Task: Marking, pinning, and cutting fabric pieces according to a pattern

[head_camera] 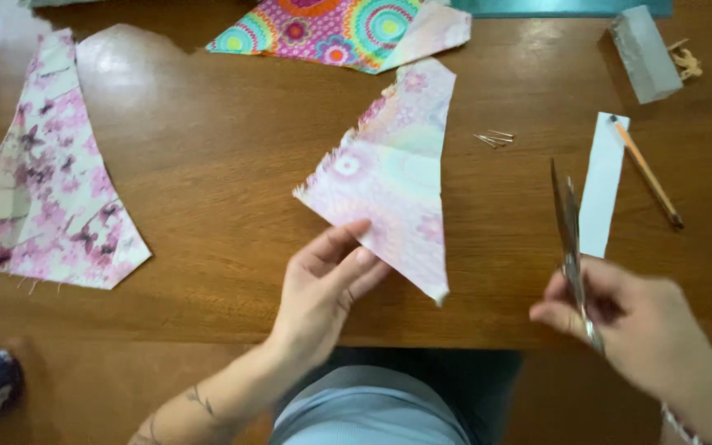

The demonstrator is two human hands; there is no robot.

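The left hand (323, 284) pinches the lower edge of a pale patterned fabric piece (393, 177) lying on the wooden surface (208, 165). The right hand (632, 325) grips scissors (569, 239), blades pointing away, right of the fabric.

- Bare bench (216, 165) lies open between the floral fabric (51, 173) and the pale fabric piece (393, 181).
- Pins (494, 138), paper strip (603, 185) and pencil (646, 171) crowd the right side.
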